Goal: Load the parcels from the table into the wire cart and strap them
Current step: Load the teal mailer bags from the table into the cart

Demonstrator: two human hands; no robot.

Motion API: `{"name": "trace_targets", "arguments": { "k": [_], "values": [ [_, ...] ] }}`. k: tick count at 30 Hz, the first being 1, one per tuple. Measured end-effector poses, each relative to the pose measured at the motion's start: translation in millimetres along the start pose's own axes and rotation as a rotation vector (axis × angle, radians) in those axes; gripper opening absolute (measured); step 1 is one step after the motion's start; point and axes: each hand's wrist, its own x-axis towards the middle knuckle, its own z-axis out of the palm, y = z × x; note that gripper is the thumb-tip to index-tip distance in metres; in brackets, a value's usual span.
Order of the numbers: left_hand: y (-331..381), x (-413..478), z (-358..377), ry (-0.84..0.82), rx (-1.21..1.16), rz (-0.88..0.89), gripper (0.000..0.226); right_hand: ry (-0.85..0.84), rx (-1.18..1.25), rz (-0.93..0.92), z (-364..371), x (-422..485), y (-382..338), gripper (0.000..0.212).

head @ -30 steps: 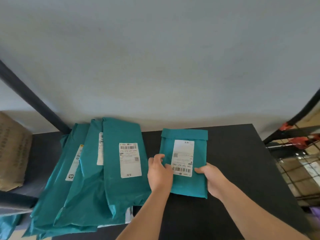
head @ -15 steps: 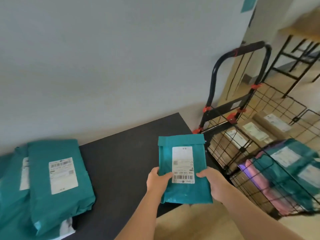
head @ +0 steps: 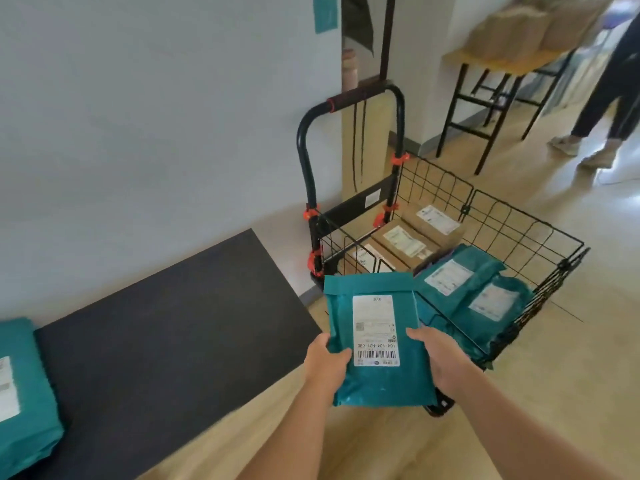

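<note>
The teal parcel hangs in the air just past the end of the bench, over the floor. Its label faces up and its long axis runs away from the person, folded flap farthest. The wire cart lies ahead and to the right. The flap end looks to be at the cart's near corner, though its height over the rim is hard to judge. The left grip and right grip each clasp a long edge near the close end, thumbs on top and fingers hidden beneath — the right is nearer the cart. Inside lie loaded teal parcels and brown boxes. A waiting parcel lies on the bench, far left.
</note>
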Motion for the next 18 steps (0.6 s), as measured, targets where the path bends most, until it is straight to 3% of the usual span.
{"name": "trace_targets", "arguments": {
  "k": [4, 9, 18],
  "values": [
    [17, -2, 34, -0.047, 0.049, 0.000, 0.035, 0.101, 0.062, 0.000, -38, 19, 3, 0.023],
    [43, 16, 69, -0.137, 0.030, 0.012, 0.026, 0.186, 0.145, 0.015, -68, 49, -6, 0.021],
    [110, 91, 140, -0.157, 0.021, 0.020, 0.023, 0.282, 0.184, 0.062, -117, 112, -88, 0.018]
  ]
}}
